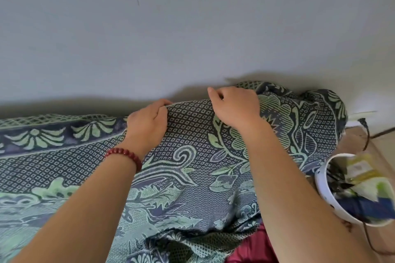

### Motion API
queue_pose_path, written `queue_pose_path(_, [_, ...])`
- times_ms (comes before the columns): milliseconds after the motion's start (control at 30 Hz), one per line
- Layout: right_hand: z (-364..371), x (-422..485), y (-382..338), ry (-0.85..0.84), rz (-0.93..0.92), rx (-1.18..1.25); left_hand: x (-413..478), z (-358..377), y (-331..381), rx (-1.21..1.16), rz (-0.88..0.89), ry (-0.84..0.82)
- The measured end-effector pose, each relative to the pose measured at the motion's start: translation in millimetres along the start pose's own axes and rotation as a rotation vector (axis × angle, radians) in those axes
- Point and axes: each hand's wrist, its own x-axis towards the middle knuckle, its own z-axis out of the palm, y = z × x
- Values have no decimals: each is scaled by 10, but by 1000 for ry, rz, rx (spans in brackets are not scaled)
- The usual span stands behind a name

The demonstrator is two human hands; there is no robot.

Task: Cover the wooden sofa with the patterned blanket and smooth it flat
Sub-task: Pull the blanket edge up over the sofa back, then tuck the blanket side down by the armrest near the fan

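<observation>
Item: patterned blanket (pixel 188 134), woven in dark blue and pale green, with a small diamond grid in the middle, large leaf and flower motifs to the right and a fan-shaped border at the far left. Location: draped along a long raised form set against the grey wall (pixel 192 28). What lies beneath it is hidden by the cloth. Condition: fairly flat on the left stretch, lifted into a ridge at its upper edge in the middle, heaped in loose folds at the right end and rumpled along the near edge. Hands: both at the upper edge, near each other but apart. The left hand (pixel 147 123) has its fingers curled over the ridge of the cloth and grips it, and a red bead bracelet (pixel 125 155) sits on that wrist. The right hand (pixel 235 105) rests on the raised fold further right with fingers curled, pinching the cloth at the top. Both forearms are bare and reach across the blanket. Adjacent items: a white round container (pixel 320 188) just beside the blanket's right end, holding blurred yellow, green and blue packets. A dark cable (pixel 366 134) hangs beyond it. A strip of maroon fabric (pixel 254 247) shows at the near edge.
</observation>
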Motion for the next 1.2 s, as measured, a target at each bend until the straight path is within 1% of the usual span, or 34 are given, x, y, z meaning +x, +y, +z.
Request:
queue_pose_path(100, [10, -18, 8, 60, 17, -7, 21, -18, -13, 58, 2, -32])
queue_pose_path(167, [-9, -37, 18, 69, 19, -3, 34, -27, 3, 92, -7, -65])
queue_pose_path(233, [-41, -62, 45, 64, -1, 66, 30, -29, 23, 106, -11, -80])
queue_pose_path(267, [-51, -82, 65, 76, -18, 153, 24, -26, 21, 99, -2, -67])
queue_pose_path(367, [-117, -223, 84, 189, -50, 452, -85, -29, 66, -15, 55, 62])
queue_pose_path(467, [-162, -403, 80, 251, -69, 580, -303, -37, 217, -148, 70, 111])
queue_pose_path(567, [-193, -589, 71, 246, -58, 666, -505, -20, 392, -224, 70, 158])
queue_pose_path(667, [-226, -796, 69, 268, -51, 725, -700, -4, 510, -305, 49, 177])
queue_pose_path(800, [-296, -1100, 74, 298, -49, 790, -1028, 0, 642, -447, 66, 223])
queue_pose_path(1000, [-369, -1563, 27, 345, -61, 928, -1586, 34, 733, -556, 68, 429])
queue_pose_path(1067, [-388, -1773, 12, 362, -76, 954, -1782, 70, 731, -585, 64, 429])
queue_pose_path(1200, [-431, -2185, 83, 363, -55, 959, -2122, 187, 835, -668, 72, 351])
